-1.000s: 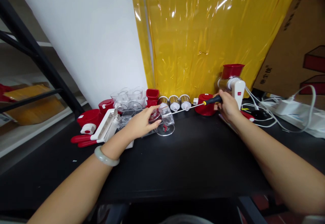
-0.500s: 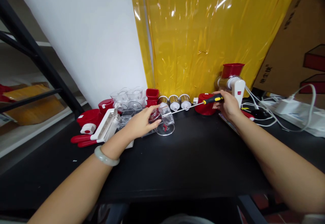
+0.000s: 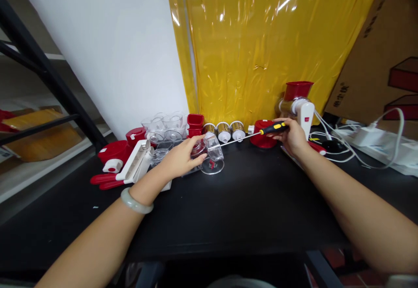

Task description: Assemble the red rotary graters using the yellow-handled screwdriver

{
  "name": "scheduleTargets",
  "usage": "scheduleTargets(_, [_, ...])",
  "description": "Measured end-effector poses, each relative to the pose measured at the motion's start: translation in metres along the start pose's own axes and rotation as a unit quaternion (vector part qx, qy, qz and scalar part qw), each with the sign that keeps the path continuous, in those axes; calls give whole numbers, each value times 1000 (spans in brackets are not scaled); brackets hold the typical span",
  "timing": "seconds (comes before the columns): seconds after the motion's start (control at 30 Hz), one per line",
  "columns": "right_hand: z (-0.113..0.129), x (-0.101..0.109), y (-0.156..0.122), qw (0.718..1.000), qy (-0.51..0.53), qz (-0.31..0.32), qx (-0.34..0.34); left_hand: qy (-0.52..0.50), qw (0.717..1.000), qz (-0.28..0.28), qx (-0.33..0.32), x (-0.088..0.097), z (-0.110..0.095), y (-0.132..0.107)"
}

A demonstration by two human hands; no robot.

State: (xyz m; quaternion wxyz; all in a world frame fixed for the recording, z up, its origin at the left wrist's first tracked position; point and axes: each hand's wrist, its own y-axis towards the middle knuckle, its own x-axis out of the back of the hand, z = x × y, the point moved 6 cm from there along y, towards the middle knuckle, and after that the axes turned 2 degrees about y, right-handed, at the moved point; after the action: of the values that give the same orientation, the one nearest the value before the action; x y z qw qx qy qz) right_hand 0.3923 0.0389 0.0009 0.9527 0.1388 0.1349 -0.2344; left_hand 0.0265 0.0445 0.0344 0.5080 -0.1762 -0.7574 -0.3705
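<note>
My left hand [image 3: 184, 155] is closed round a clear plastic part [image 3: 214, 149], with a reddish round section showing between thumb and fingers. My right hand [image 3: 291, 136] grips the black and yellow handle of a screwdriver [image 3: 274, 127]. Its long metal shaft points left and its end reaches the clear part; whether the tip sits inside, I cannot tell. Just below the part is a clear round rim [image 3: 212, 172] with a small red mark. Behind the screwdriver stands a red base [image 3: 264, 139], close to my right fingers.
Several metal grater drums [image 3: 224, 132] line the back beside red hoppers [image 3: 195, 125]. Clear plastic housings [image 3: 165, 125], red bases [image 3: 114, 153] and white arms with red handles [image 3: 137, 162] lie left. An assembled grater [image 3: 304, 109], white cables and a power strip [image 3: 392, 149] are right.
The screwdriver handle has tilted slightly and my right fingers have shifted a little on it. My left hand and the clear part stay in nearly the same place.
</note>
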Motion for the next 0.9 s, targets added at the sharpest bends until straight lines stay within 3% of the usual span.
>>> scheduleTargets(0.27, [5, -3, 2, 995, -33, 16, 89, 4, 1000, -1, -3, -1, 1, 0])
scheduleTargets(0.47, [-3, 1, 2, 1000, 2, 5, 14, 4, 1000, -1, -1, -2, 2, 0])
scheduleTargets(0.9, [4, -4, 2, 996, -34, 21, 84, 1, 1000, -2, 2, 0, 0, 0])
